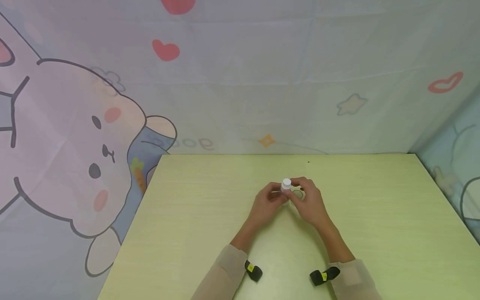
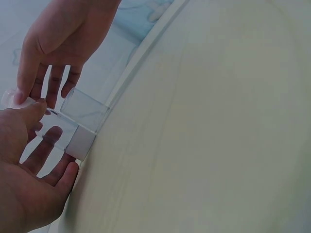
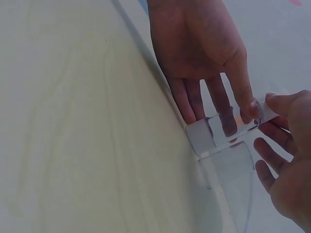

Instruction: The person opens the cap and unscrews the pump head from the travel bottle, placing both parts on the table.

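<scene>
A small clear bottle [image 3: 201, 138] with a white cap [image 1: 286, 182] stands upright between the two hands; its lower part looks whitish. My left hand [image 1: 264, 207] holds the bottle from the left, thumb near the neck and fingers along the clear side. At the top, the thumb and fingers of my right hand [image 1: 312, 205] pinch the white cap, the other fingers spread loosely. Right beside the bottle is a clear, open-topped cup [image 3: 228, 167], partly under my right hand in the head view. The bottle's base shows close to the table in both wrist views.
The pale yellow wooden table [image 1: 198, 225] spreads out on both sides of the hands. Its far edge meets a hanging printed cloth [image 1: 240, 104] with a cartoon figure. A dark cable loop [image 1: 463, 200] shows beyond the right edge.
</scene>
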Motion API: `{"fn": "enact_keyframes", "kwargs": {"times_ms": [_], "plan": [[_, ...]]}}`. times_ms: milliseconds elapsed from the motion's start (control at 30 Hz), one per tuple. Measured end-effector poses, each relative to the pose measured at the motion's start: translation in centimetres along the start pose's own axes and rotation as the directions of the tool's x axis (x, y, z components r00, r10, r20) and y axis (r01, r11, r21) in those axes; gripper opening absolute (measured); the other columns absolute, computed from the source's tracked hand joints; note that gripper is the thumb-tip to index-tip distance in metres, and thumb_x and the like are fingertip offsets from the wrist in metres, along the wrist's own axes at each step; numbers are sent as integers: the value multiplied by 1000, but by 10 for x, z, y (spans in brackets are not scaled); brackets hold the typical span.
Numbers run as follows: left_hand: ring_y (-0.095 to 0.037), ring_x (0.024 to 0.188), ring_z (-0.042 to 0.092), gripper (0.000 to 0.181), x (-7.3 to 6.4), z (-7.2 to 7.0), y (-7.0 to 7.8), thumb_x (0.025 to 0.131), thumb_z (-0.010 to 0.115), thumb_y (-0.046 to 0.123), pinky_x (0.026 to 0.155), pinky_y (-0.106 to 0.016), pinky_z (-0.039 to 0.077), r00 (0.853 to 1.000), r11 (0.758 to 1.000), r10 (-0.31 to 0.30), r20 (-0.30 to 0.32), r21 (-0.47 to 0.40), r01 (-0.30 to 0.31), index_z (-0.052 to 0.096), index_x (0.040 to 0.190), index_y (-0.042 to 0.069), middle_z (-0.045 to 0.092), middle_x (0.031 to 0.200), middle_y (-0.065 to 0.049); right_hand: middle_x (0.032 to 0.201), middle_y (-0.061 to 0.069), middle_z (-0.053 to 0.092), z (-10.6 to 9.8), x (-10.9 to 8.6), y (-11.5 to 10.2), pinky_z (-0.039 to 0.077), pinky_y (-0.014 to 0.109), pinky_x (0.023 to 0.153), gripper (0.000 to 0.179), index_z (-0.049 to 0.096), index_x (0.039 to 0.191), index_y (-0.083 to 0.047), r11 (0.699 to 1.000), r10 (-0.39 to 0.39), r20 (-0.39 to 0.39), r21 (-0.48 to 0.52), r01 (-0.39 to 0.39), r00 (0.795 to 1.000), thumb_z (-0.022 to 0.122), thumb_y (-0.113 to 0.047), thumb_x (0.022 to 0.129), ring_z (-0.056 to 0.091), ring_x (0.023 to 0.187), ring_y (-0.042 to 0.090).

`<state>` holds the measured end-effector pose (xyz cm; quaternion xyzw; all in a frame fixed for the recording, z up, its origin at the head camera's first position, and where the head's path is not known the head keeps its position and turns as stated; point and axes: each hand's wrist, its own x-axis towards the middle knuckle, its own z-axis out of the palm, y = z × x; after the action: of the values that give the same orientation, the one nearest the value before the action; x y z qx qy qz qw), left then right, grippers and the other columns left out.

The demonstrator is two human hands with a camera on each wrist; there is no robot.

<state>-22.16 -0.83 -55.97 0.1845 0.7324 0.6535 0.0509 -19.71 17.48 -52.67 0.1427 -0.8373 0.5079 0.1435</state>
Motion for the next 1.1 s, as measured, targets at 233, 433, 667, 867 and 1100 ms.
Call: {"fn": "enact_keyframes", "kwargs": {"times_ms": [233,433,667,867,1100], "plan": [[-23,127,66,28,0,0,1,102,75,23,105,-29,55,1000,1000,9,0,-3,-9,68,129,20,66,134,5,121,10,70,-1,1,1,48,58,98,29,68,128,-6,999,-37,13,-4,37,999,75,-16,101,59,115,31],[-22,125,67,29,0,1,2,102,75,24,104,-30,56,1000,1000,-1,-10,1,1,68,129,19,67,134,4,122,10,70,-1,0,1,48,59,98,30,68,129,-6,999,-43,21,-6,43,999,75,-16,101,58,116,32],[-22,126,66,28,1,1,1,102,75,25,105,-30,56,1000,1000,-3,-12,9,3,69,128,18,67,134,2,123,10,68,1,0,1,46,56,96,35,67,130,-6,999,-43,-29,16,43,999,79,-16,98,56,116,32],[-25,128,65,28,0,1,1,103,74,22,104,-30,56,1000,1000,-2,-3,-5,2,68,130,16,66,135,-1,123,8,67,8,0,0,46,51,97,36,66,127,-8,1000,-1,-82,19,2,997,81,-22,97,57,116,30],[-21,128,65,27,0,1,2,103,74,25,105,-29,55,1000,1000,-6,-3,-1,6,68,128,21,66,134,6,123,10,67,8,0,-3,47,54,101,33,66,125,-6,999,42,-66,22,-41,997,77,-24,100,56,118,29]]}}
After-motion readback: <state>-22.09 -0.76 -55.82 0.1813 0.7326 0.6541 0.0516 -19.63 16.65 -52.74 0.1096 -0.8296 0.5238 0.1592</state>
